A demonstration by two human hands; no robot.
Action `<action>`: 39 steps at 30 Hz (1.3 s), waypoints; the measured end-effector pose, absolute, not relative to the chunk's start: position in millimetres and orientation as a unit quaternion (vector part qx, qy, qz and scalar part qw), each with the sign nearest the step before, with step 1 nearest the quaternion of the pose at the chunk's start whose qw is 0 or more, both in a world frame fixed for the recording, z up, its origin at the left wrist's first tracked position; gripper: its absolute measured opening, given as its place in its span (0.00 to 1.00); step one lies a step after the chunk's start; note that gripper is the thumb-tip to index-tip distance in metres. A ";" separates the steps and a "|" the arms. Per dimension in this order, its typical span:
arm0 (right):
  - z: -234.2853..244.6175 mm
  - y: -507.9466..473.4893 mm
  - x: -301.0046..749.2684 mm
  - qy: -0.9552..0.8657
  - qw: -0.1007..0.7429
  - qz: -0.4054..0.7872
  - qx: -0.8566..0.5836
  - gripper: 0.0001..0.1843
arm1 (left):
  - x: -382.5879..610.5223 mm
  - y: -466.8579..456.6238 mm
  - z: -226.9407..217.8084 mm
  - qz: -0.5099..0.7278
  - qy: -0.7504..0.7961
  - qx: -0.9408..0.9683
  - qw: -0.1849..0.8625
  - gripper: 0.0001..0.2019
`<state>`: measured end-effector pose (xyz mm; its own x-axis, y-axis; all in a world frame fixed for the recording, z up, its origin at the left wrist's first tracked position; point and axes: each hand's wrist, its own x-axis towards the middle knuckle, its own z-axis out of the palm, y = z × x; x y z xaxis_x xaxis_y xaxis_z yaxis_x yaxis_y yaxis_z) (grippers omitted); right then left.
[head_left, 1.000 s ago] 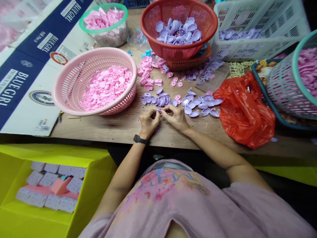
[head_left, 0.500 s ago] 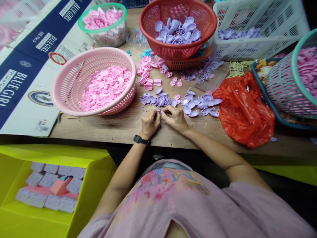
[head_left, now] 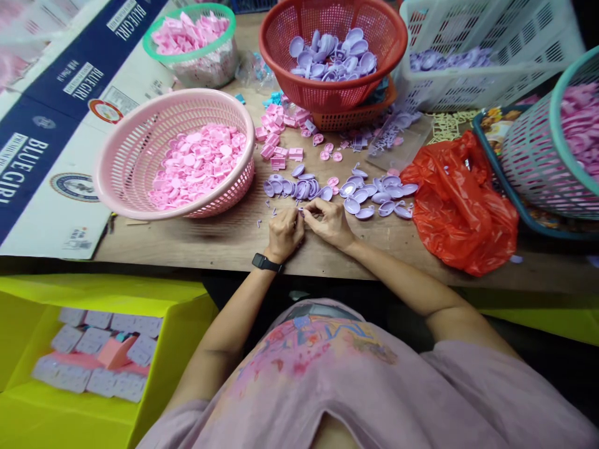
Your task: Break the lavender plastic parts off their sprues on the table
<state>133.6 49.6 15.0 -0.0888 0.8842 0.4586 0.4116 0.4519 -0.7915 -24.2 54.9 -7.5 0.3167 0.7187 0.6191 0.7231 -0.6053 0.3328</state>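
Observation:
My left hand and my right hand meet over the wooden table, fingertips pinched together on a small purple plastic piece between them. A black watch sits on my left wrist. Just beyond my fingers lies a row of purple oval shells, and more purple shells are spread out to the right. Small pink pieces lie scattered further back.
A pink basket of pink parts stands at left, a red basket of purple shells at the back. A red plastic bag lies right. A white crate, a teal-rimmed basket and a yellow box surround the table.
Both hands stay pinched together at the same spot; the fingers shift only slightly on the small purple piece. The view has tipped a little.

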 end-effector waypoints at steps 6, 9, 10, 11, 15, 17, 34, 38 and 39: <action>19.7 57.5 140.5 -0.723 0.473 0.222 -0.452 0.04 | -19.7 55.5 -5.9 -0.419 -0.441 -0.794 0.009 0.08; 26.0 61.0 150.2 -0.726 0.475 0.171 -0.466 0.04 | -18.5 55.5 -2.7 -0.422 -0.442 -0.790 -0.040 0.07; 28.8 62.2 155.1 -0.722 0.478 0.145 -0.479 0.05 | -19.0 56.0 -1.7 -0.424 -0.446 -0.786 -0.053 0.08; 31.7 63.6 161.0 -0.713 0.481 0.118 -0.496 0.05 | -20.0 57.0 -0.9 -0.429 -0.455 -0.778 -0.060 0.08; 40.1 72.4 192.4 -0.669 0.473 0.031 -0.572 0.06 | -30.3 68.6 2.2 -0.443 -0.520 -0.729 -0.038 0.07; 39.1 77.6 209.3 -0.656 0.454 0.000 -0.604 0.06 | -38.5 79.6 3.2 -0.432 -0.547 -0.716 -0.026 0.11; 17.5 68.2 169.2 -0.831 0.315 0.133 -0.439 0.05 | -59.8 95.6 -9.0 -0.361 -0.575 -0.731 -0.070 0.08; 3.4 64.4 150.5 -0.842 0.290 0.158 -0.426 0.05 | -55.8 87.6 -12.0 -0.385 -0.585 -0.711 -0.060 0.05; 1.0 64.7 149.1 -0.840 0.290 0.161 -0.428 0.05 | -55.0 86.6 -12.1 -0.390 -0.585 -0.708 -0.055 0.05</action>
